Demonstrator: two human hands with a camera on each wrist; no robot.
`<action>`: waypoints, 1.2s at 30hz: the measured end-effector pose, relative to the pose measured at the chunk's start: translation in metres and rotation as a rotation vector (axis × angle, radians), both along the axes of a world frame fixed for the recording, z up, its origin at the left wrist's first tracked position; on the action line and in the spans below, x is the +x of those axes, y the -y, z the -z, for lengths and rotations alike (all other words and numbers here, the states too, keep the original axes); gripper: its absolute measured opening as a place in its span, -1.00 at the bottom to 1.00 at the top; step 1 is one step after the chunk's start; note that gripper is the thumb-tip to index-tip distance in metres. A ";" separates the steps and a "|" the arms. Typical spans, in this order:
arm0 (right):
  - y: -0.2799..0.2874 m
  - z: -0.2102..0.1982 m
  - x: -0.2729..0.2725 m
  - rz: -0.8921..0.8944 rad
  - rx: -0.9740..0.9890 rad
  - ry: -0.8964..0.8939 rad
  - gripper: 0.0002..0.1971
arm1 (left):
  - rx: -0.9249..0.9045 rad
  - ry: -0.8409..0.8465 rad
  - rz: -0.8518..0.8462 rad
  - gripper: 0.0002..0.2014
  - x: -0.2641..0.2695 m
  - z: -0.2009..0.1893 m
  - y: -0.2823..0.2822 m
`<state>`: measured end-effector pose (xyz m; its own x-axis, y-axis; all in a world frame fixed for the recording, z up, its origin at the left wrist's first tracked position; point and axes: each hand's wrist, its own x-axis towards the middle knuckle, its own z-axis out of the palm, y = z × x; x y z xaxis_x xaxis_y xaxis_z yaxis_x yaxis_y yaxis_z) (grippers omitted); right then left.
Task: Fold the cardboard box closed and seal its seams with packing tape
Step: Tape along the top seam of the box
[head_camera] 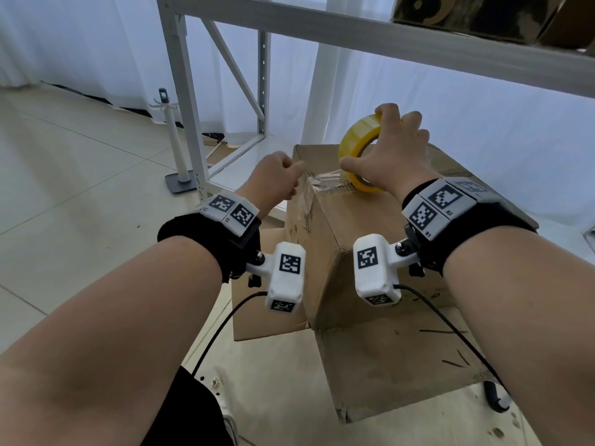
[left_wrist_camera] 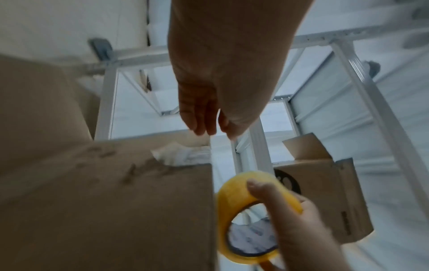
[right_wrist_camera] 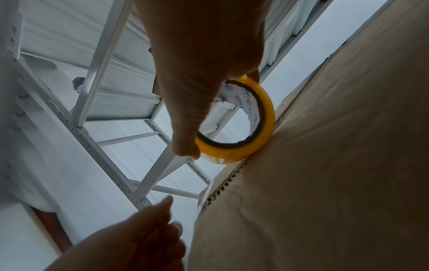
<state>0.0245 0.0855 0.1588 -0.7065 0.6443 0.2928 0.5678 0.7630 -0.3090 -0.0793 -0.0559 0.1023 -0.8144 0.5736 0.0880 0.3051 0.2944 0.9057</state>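
Note:
A brown cardboard box [head_camera: 338, 236] stands in front of me with its top flaps folded down. On its top, my right hand [head_camera: 383, 146] grips a yellow roll of packing tape [head_camera: 357, 140], thumb on one side of the rim and fingers over the top. A clear strip of tape [head_camera: 325, 181] runs from the roll to the box's left top edge and down the side. My left hand [head_camera: 283, 178] sits at that edge with curled fingers; whether it holds the strip is unclear. The right wrist view shows the roll [right_wrist_camera: 267, 128] standing on the box [right_wrist_camera: 325, 165].
The box's lower flaps [head_camera: 402, 365] lie spread outward toward me. A white metal shelf rack [head_camera: 186, 107] stands behind and overhead, carrying another cardboard box [head_camera: 483, 14]. A white stand with a grey base [head_camera: 175, 149] is on the tiled floor at the left. White curtains hang behind.

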 end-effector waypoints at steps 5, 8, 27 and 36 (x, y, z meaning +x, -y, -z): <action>-0.002 0.001 0.001 -0.010 -0.005 0.001 -0.08 | 0.214 0.441 0.044 -0.59 0.017 0.002 -0.022; -0.003 0.001 0.001 -0.019 -0.008 0.002 -0.08 | 0.183 0.507 0.047 -0.57 0.015 0.012 -0.021; -0.001 0.002 0.006 -0.046 -0.042 -0.040 -0.09 | -0.675 -0.922 0.237 -0.77 0.003 0.010 -0.010; -0.002 0.002 0.006 -0.050 -0.034 -0.032 -0.08 | -0.927 -1.153 0.365 -0.70 0.010 0.017 -0.006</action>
<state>0.0306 0.0879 0.1564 -0.7285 0.6187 0.2941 0.5187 0.7786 -0.3530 -0.0696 -0.0503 0.0853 -0.3611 0.9303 0.0639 0.8735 0.3614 -0.3262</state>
